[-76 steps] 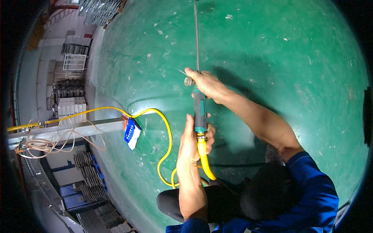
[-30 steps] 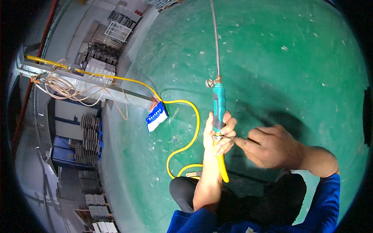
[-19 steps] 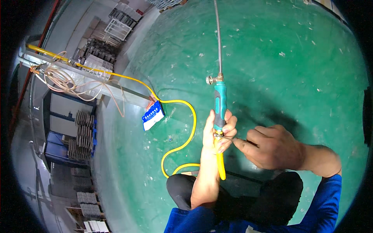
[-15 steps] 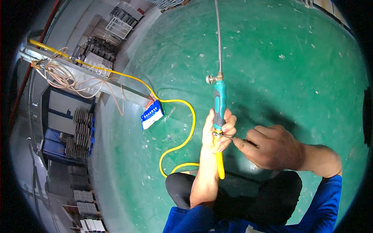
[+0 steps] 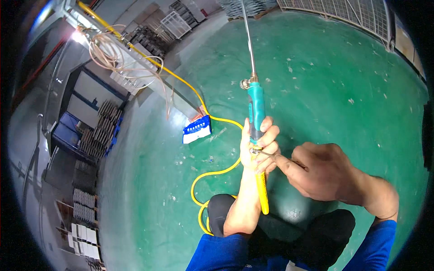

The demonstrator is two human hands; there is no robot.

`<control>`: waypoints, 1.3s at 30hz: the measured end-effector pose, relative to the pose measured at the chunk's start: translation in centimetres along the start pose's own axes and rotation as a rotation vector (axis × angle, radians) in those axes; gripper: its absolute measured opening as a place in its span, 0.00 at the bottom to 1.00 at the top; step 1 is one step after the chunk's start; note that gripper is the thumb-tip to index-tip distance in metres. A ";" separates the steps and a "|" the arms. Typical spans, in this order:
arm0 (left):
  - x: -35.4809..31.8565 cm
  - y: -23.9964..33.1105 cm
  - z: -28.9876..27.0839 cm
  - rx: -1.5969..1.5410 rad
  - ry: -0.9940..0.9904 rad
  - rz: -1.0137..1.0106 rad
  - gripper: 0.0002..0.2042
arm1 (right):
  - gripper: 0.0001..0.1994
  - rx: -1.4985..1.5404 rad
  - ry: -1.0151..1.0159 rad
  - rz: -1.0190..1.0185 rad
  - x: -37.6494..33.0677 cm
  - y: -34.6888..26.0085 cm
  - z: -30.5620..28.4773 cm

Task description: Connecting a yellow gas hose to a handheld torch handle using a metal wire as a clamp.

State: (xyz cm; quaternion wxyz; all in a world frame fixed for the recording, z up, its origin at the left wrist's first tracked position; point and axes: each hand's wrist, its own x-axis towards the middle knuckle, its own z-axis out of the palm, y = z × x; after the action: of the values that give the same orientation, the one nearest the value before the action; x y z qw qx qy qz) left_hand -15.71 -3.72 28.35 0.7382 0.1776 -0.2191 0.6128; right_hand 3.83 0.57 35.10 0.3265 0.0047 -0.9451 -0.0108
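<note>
Gripping the teal handle point(image 5: 256, 106) low down, seemingly to steady the metal clamp point(image 5: 254, 151), the left hand point(image 5: 263, 161) curled closed while the right hand point(image 5: 320, 172) pinched a thin tool point(image 5: 266, 154) there

A bright blue cloth sleeve point(image 5: 217, 254) at the lower centre of the frame and a matching blue cloth sleeve point(image 5: 377, 244) at the lower right leave both forearms point(image 5: 242, 205) bare, with black cloth trousers point(image 5: 327, 232) showing between.
</note>
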 end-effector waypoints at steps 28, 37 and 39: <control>-4.2 5.1 7.4 0.213 0.051 0.155 0.21 | 0.08 0.345 0.169 0.006 4.5 0.1 2.3; -7.8 7.7 9.5 0.315 0.059 0.256 0.20 | 0.18 0.405 0.120 -0.118 7.3 -2.0 4.8; -8.3 8.1 9.6 0.321 0.048 0.252 0.20 | 0.20 0.401 0.139 -0.161 8.5 -2.6 4.7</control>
State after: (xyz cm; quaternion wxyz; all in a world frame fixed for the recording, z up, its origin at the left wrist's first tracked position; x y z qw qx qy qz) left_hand -26.00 -14.19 31.87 0.6229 0.2493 -0.1216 0.7315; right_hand -5.73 -2.03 36.55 0.3815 0.1456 -0.9001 0.1517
